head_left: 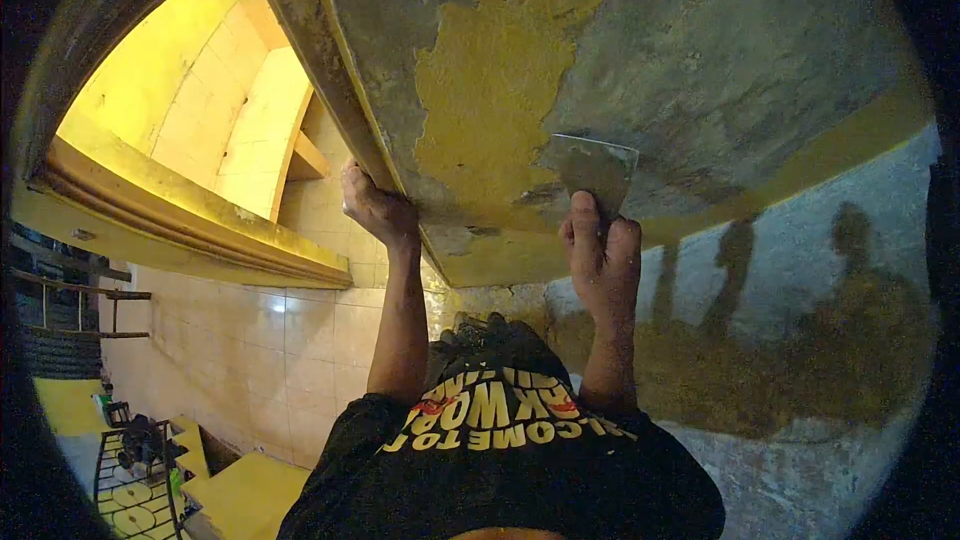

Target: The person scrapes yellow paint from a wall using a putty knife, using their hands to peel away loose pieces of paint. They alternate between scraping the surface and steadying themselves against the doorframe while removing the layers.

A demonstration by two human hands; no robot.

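My right hand is closed round a scraper, thumb pressed along it. The wide, flat blade lies against the wall, or very close to it, near the lower edge of a yellow paint patch. Bare grey plaster surrounds that patch, and its border is ragged. To the left, my left hand is curled round the edge of the door frame. Its fingertips are partly hidden behind that edge. The scraper's handle is mostly covered by my right hand.
A lit yellow room shows through the doorway on the left. Pale floor tiles run below it. At lower left stand a metal railing and a yellow surface. Shadows fall on the grey side wall at right.
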